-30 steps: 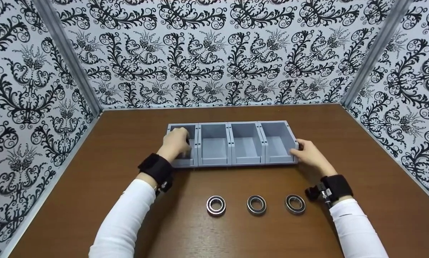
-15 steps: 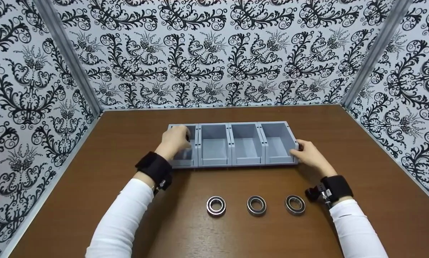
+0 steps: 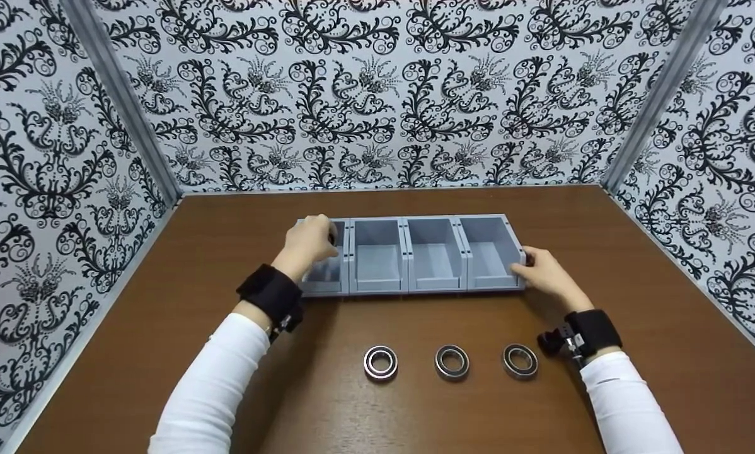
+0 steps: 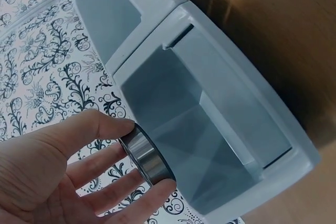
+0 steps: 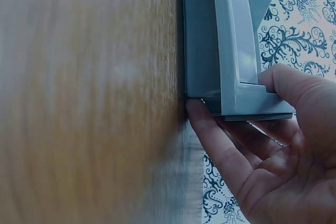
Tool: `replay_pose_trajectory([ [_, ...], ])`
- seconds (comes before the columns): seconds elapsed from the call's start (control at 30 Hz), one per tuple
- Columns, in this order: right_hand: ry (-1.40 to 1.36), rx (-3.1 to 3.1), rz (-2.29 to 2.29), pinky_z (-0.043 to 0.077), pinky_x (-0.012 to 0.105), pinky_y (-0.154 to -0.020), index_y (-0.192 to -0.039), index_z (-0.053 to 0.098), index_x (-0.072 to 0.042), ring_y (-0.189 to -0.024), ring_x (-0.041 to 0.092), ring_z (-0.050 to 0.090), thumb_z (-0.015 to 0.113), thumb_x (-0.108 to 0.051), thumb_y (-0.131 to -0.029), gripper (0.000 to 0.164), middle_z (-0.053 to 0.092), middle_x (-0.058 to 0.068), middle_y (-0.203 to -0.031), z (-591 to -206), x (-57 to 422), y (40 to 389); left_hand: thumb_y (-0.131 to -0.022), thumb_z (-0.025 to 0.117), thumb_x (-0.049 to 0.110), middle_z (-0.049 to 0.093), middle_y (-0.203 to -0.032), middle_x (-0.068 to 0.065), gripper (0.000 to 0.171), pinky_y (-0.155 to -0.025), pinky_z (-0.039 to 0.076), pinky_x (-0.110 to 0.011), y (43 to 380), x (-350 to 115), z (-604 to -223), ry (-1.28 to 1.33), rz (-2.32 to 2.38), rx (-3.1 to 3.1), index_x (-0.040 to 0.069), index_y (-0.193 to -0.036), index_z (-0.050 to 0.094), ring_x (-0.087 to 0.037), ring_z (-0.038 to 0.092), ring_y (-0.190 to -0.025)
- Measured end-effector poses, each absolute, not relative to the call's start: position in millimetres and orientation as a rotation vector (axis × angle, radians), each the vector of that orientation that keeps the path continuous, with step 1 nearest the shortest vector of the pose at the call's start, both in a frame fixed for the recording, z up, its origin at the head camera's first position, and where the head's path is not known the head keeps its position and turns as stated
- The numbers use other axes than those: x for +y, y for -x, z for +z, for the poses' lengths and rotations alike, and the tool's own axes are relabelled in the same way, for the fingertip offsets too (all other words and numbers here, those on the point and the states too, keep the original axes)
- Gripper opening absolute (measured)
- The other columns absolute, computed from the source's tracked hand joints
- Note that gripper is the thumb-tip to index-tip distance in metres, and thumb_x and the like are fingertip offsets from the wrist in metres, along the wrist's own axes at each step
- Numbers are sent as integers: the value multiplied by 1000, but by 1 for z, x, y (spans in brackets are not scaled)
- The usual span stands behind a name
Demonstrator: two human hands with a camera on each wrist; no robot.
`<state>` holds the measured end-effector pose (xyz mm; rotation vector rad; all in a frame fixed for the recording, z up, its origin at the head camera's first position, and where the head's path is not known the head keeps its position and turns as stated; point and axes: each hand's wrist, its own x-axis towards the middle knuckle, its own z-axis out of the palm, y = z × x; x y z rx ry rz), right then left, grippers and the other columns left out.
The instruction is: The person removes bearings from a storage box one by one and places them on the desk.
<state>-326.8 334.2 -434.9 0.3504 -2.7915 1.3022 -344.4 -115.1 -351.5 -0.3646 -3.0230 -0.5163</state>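
My left hand (image 3: 308,243) is over the leftmost compartment of a row of grey plastic bins (image 3: 377,285). Between its thumb and fingers it pinches a shiny steel ball bearing (image 4: 147,156), seen edge-on in the left wrist view above the leftmost bin (image 4: 231,87). At the other end of the row, my right hand (image 3: 544,271) grips the outer side of the rightmost bin (image 3: 496,282). In the right wrist view its thumb lies on the rim and the fingers are against the outside and bottom edge.
Three more ball bearings lie flat in a row on the brown table: a left one (image 3: 380,376), a middle one (image 3: 452,376) and a right one (image 3: 520,374). Patterned panels (image 3: 377,94) enclose the table at the back and both sides.
My left hand has risen slightly from inside the leftmost bin and moved a little back. The right hand and the three bearings on the table stay where they were.
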Motion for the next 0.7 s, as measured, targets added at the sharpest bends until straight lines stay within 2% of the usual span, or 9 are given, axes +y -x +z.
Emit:
replay_pose_trajectory([
  [0.13,-347,-2794,1302,49,20,-56,-130,56,18,-68,8,58,61,-2,-98,38,69,13,-91,-435,334,327,-83,82,11,74,-117,-21,34,-91,58,-55,343,-114,-348,344,-532,-3021,3,-116,78,-43,69,-110],
  [0.37,-351,-2824,1266,49,20,-60,-137,50,21,-76,12,59,62,-3,-99,46,69,21,-100,-434,334,325,-82,81,10,74,-115,-21,35,-89,58,-55,341,-114,-348,361,-566,-2987,1,-115,78,-44,70,-107],
  [0.7,-344,-2803,1256,49,20,-58,-131,55,20,-74,13,59,62,-3,-97,41,68,19,-95,-435,334,326,-82,81,11,74,-117,-21,37,-90,58,-55,338,-116,-345,381,-577,-2995,1,-117,77,-43,69,-108],
])
